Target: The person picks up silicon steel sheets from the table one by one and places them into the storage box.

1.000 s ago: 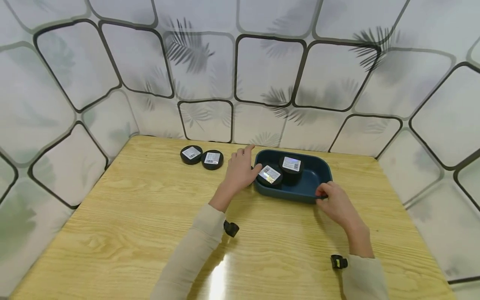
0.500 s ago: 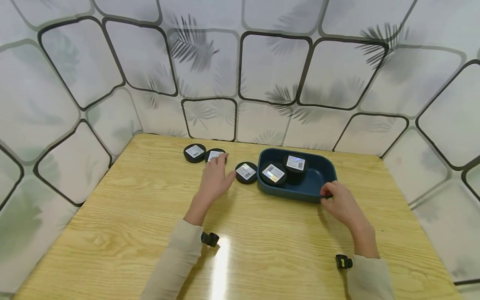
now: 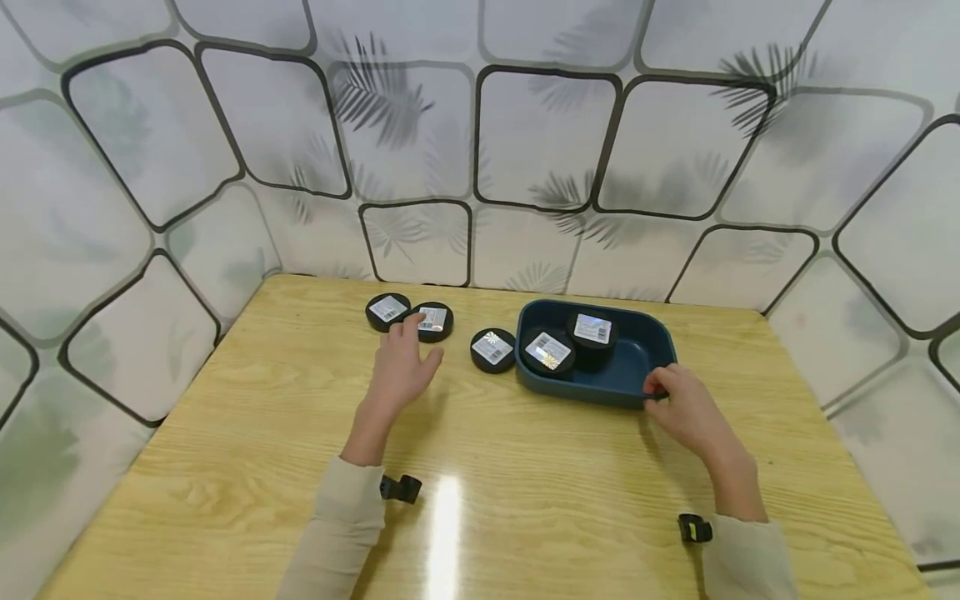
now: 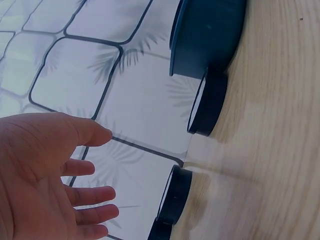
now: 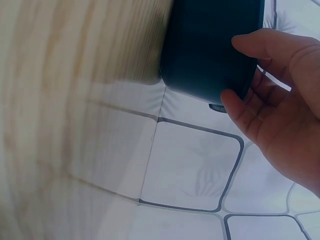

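Note:
My left hand point(image 3: 401, 371) is held above the table, its fingers spread and nothing in them. Two low round black containers with white labels lie just beyond it: the nearer container point(image 3: 432, 323) and the farther container point(image 3: 387, 312). In the left wrist view the hand point(image 4: 55, 175) appears apart from them. Another round black container point(image 3: 492, 350) lies beside the left end of a dark blue tray point(image 3: 630, 367). Inside the tray are a left container point(image 3: 548, 353) and a higher-standing container point(image 3: 592, 331). My right hand point(image 3: 693, 412) pinches the tray's near right corner, thumb outside in the right wrist view point(image 5: 280, 95).
The pale wooden table point(image 3: 525, 483) ends at a patterned wall covering point(image 3: 540, 142) behind the tray and containers. Similar covering closes in the left and right sides. A black wrist device point(image 3: 401, 489) sits at the left cuff, another device point(image 3: 694, 528) at the right.
My left hand has withdrawn leftward from beside the tray, uncovering the round black container there, and now lies nearer the two left containers. My right hand keeps hold of the tray corner.

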`<state>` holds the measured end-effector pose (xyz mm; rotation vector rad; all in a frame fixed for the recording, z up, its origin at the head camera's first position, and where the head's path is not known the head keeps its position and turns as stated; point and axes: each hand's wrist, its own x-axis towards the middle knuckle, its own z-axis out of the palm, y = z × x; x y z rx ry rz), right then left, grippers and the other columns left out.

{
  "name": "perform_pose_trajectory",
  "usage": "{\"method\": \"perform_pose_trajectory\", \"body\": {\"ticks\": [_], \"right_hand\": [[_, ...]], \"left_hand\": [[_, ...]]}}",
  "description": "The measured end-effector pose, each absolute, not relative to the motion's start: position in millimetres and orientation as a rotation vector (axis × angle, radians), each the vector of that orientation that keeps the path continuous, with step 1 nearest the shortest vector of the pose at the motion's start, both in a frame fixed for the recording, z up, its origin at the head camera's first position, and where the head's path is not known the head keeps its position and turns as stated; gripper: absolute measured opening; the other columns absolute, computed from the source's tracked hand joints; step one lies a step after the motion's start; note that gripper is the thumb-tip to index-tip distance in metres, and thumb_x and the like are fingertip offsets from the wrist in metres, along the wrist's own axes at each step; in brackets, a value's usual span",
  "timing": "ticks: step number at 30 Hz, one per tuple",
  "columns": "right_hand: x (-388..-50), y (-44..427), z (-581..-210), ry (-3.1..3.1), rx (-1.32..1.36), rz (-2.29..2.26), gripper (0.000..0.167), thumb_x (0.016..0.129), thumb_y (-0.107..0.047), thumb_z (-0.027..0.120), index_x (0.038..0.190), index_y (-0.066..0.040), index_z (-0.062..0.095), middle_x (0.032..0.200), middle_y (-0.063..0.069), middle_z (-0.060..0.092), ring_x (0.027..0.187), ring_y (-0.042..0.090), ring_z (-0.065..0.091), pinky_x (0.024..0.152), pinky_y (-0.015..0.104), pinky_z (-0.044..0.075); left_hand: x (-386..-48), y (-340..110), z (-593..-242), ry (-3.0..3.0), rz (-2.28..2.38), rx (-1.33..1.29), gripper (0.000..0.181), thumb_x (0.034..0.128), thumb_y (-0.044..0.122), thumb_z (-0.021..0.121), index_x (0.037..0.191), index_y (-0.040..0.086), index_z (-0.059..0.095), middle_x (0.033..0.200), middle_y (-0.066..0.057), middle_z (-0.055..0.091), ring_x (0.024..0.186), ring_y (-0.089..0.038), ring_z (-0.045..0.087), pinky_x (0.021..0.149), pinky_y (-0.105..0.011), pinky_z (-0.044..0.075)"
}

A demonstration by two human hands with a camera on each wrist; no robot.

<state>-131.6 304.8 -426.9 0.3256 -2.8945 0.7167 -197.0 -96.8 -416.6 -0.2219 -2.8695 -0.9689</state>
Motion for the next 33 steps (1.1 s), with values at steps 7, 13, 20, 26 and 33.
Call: {"method": "perform_pose_trajectory", "body": {"ticks": [7, 13, 20, 26, 33], "right_hand": [[-130.8, 306.3, -426.4, -2.906, 0.33, 0.718, 0.011, 0.08, 0.007, 0.07, 0.086, 0.0, 0.064, 0.087, 0.013, 0.057, 0.082, 0.028, 0.053, 0.073, 0.045, 0.047], [-130.3, 306.3, -428.1, -2.898, 0.334, 0.727, 0.012, 0.079, 0.008, 0.069, 0.086, -0.001, 0.063, 0.088, 0.013, 0.057, 0.083, 0.028, 0.053, 0.074, 0.046, 0.047], [-132.0, 306.7, -429.3, -2.88, 0.36, 0.71, 0.012, 0.079, 0.008, 0.069, 0.085, -0.001, 0.063, 0.086, 0.012, 0.057, 0.082, 0.027, 0.052, 0.072, 0.045, 0.046], [-131.4, 306.4, -429.2, -2.864, 0.373, 0.705, 0.012, 0.078, 0.008, 0.069, 0.084, -0.001, 0.062, 0.086, 0.012, 0.056, 0.081, 0.027, 0.051, 0.072, 0.045, 0.045], [-130.6, 306.1, -429.1, -2.869, 0.368, 0.709, 0.012, 0.079, 0.008, 0.069, 0.085, -0.001, 0.062, 0.086, 0.012, 0.056, 0.081, 0.026, 0.051, 0.072, 0.044, 0.045]], "left_hand": [[-192.4, -103.7, -415.6, -2.874, -0.965, -0.214, 0.061, 0.094, 0.025, 0.061, 0.145, 0.001, 0.039, 0.135, -0.034, 0.046, 0.122, -0.052, 0.045, 0.097, -0.064, 0.039], [-190.1, -104.5, -415.2, -2.901, -0.961, -0.213, 0.06, 0.0946, 0.024, 0.059, 0.145, 0.0, 0.038, 0.136, -0.034, 0.045, 0.122, -0.052, 0.045, 0.098, -0.064, 0.038], [-190.6, -109.4, -416.1, -2.928, -0.955, -0.185, 0.06, 0.0952, 0.026, 0.06, 0.145, -0.001, 0.039, 0.137, -0.033, 0.045, 0.125, -0.052, 0.043, 0.099, -0.064, 0.038], [-190.3, -115.2, -416.5, -2.935, -0.937, -0.21, 0.058, 0.0961, 0.026, 0.059, 0.143, -0.002, 0.041, 0.134, -0.034, 0.046, 0.121, -0.053, 0.045, 0.097, -0.064, 0.039], [-190.1, -116.3, -416.4, -2.952, -0.949, -0.198, 0.057, 0.0963, 0.026, 0.058, 0.144, -0.001, 0.041, 0.136, -0.034, 0.045, 0.123, -0.053, 0.044, 0.099, -0.064, 0.037]]}}
